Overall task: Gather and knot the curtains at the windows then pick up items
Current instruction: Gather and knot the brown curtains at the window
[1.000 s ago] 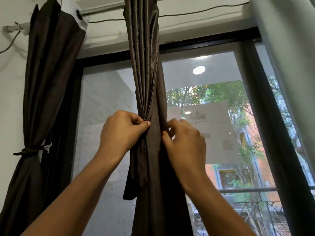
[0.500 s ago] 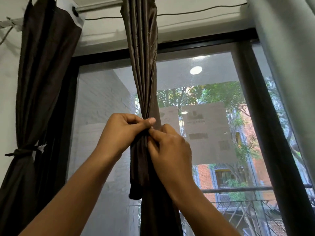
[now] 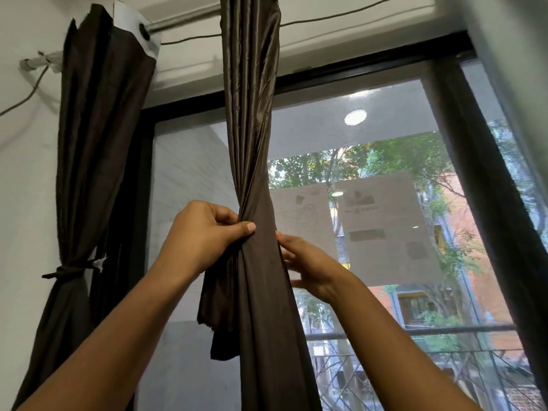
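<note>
The gathered curtain (image 3: 252,120) hangs before the window (image 3: 385,134) — left hand (image 3: 204,235) on its left edge, right hand (image 3: 310,262) at its right; a tied curtain (image 3: 95,149) hangs farther left.

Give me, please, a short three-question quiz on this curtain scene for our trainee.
1. True or false: the far-left curtain is bound at its waist with a tie.
2. What is the left hand doing? A: it grips the gathered folds of the middle curtain. B: it hangs idle. C: it points upward with straight fingers.
3. Fill in the gap: the right hand reaches to the middle curtain's ____ edge.

Key: 1 true; 2 A; 3 right.
</note>
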